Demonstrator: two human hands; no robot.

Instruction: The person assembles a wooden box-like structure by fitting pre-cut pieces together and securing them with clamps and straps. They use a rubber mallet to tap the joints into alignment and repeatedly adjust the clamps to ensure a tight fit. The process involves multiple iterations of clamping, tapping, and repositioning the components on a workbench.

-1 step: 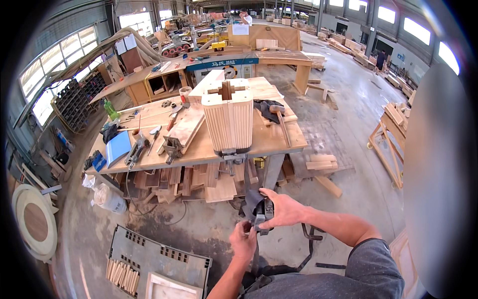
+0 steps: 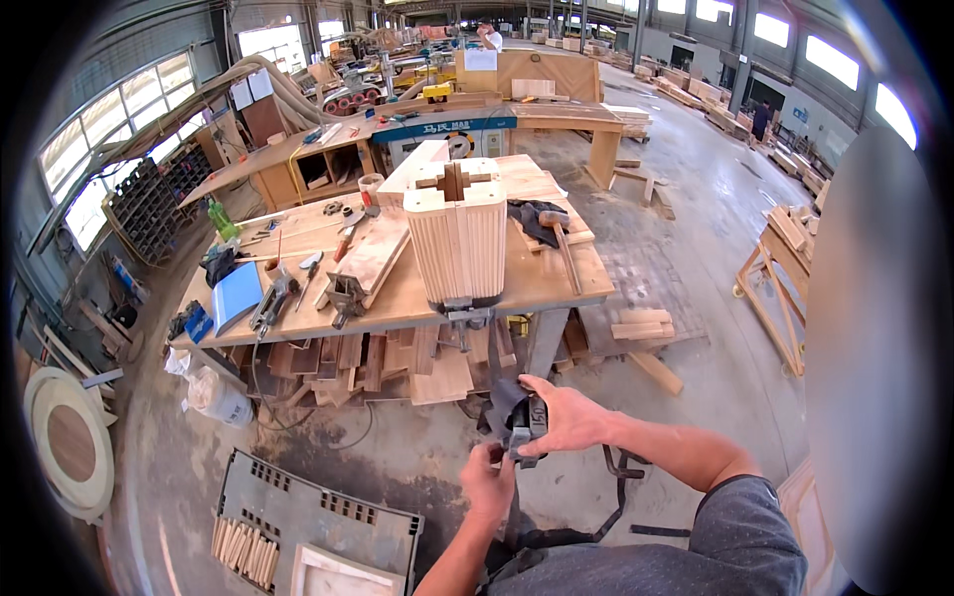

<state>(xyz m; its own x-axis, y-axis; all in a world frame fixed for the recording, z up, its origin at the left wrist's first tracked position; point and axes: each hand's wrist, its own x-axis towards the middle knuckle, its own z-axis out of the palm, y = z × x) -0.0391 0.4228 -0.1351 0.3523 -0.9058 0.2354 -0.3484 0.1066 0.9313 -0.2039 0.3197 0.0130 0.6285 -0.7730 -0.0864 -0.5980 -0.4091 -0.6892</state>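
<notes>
In front of my body I hold a small grey block [image 2: 520, 440] with a dark, sandpaper-like strip [image 2: 507, 401] folded about it. My right hand [image 2: 571, 415] grips it from the right, its thumb and fingers curled round the sides. At the lower left end, the fingertips of my left hand [image 2: 487, 483] pinch the block or strip; what exactly lies between them is hidden. Beyond my hands, a fluted wooden column piece [image 2: 455, 243] with a cross-shaped opening stands upright at the edge of the workbench [image 2: 542, 283], apart from both hands.
A mallet [image 2: 559, 233], a power tool [image 2: 273, 306] and a blue folder [image 2: 237, 294] lie on the bench. Wood offcuts [image 2: 437, 372] are stacked beneath. At lower left is a grey plastic pallet [image 2: 328, 526] with dowel-like sticks [image 2: 244, 552]. Right stands a wooden cart [image 2: 775, 278].
</notes>
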